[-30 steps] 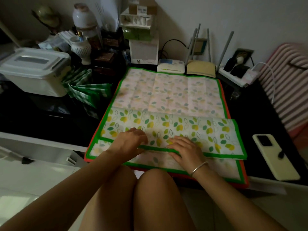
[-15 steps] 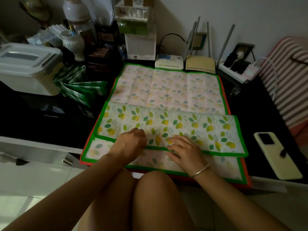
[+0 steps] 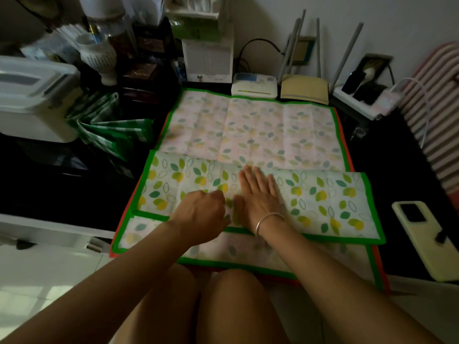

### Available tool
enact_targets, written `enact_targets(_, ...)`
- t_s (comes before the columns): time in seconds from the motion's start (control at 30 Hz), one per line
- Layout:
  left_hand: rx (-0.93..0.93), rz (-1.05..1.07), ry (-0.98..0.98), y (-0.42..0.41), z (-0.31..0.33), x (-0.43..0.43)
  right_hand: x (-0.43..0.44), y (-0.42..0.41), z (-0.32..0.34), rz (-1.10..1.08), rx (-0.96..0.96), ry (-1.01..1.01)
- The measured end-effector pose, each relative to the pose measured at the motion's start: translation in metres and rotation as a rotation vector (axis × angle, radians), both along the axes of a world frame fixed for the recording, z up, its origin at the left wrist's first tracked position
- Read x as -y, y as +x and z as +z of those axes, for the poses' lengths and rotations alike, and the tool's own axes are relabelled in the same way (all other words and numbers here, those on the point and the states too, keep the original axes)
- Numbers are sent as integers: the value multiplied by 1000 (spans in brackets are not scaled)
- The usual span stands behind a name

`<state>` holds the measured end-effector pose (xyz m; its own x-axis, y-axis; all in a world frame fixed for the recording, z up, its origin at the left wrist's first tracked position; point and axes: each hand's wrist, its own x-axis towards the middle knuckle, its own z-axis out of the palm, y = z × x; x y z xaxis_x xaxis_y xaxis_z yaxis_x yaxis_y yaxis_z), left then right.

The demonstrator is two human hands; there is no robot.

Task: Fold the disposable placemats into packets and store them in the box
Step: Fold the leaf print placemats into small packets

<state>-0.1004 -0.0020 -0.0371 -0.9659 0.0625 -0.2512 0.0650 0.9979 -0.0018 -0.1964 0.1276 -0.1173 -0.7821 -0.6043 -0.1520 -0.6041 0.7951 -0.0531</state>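
Pressing placemat [image 3: 323, 194]: right hand [image 3: 260, 194] flat; left hand [image 3: 201, 212] fingers hidden.

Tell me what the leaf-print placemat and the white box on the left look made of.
Leaf-print placemat: probably thin matte paper or non-woven sheet; it holds sharp fold creases and print shows faintly through. White box: likely smooth plastic, with moulded lid and slight sheen.

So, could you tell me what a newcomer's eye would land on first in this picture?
The large leaf-printed, green-edged disposable placemat fills the middle of the dark table, its near strip folded over. The right hand lies flat on that strip, with the left hand curled beside it. At far left a white lidded plastic box stands beside folded green checked packets.
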Motion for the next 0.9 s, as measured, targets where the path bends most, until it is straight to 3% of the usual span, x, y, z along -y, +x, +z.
enact_targets(0.2, 205, 168, -99, -54, -10, -7, -1, 1, -4, 5, -33, -74)
enact_targets(0.43, 368, 228, 147, -72, -39, 22, -49, -23, -1, 18, -38, -25)
enact_targets(0.57, 371, 237, 151, -70, -35, 19, -124, -45, 1, -343, -43, 38)
enact_targets(0.7, 381, 239, 98, -72, -31, 15, -115, -49, 6, -584, -18, 17)
enact_targets(0.77, 384, 231, 52, -73, -29, 14, -88, -40, 13, -511, -74, -10)
enact_targets(0.9, 332, 183, -41, -71, -32, 16, -39, -9, 9, -81, -54, -49)
